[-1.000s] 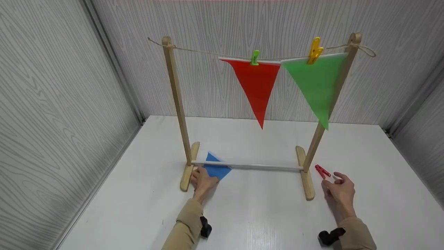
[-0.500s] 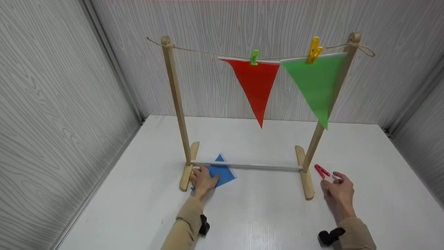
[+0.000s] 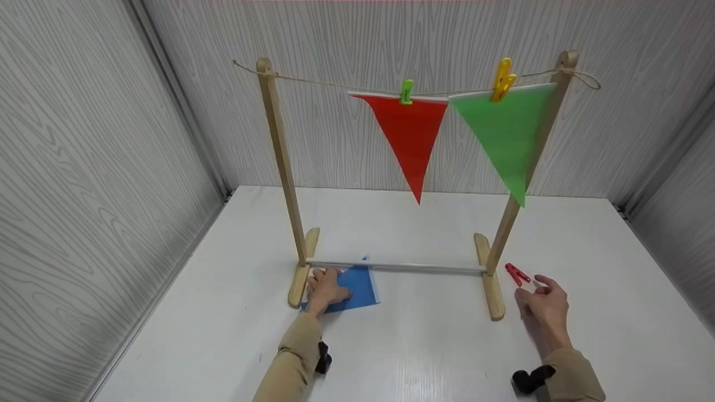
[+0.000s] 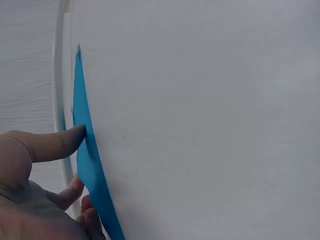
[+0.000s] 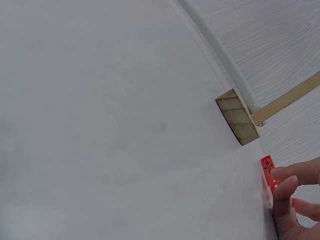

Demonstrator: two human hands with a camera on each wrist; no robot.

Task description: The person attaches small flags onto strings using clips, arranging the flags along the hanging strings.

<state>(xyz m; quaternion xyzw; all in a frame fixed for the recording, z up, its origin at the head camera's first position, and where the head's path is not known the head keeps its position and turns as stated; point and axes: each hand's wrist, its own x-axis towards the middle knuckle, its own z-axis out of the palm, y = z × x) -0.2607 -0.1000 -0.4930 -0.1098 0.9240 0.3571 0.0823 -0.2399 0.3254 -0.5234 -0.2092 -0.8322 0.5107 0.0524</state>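
Since a second ago, the blue flag (image 3: pixel 358 287) has swung clockwise on the surface (image 3: pixel 419 346). Our left hand (image 3: pixel 327 290) lies with fingers spread on it, the thumb touching its face; our right hand (image 3: pixel 546 307) holds nothing, thumb and forefinger parted just short of the red clip (image 3: pixel 520 274) at its eleven o'clock. We judge the flag light, thin and floppy, apt to slide or crease, so best pinched along its white-edged side. It lies partly under our left hand, showing from one to four o'clock and again at eight, and well apart from our right hand, at nine o'clock. One corner shows past the white bar (image 3: pixel 419 267); farther out, between one and two o'clock, the red flag (image 3: pixel 410 128) and green flag (image 3: pixel 505 123) hang from the string (image 3: pixel 313 82).
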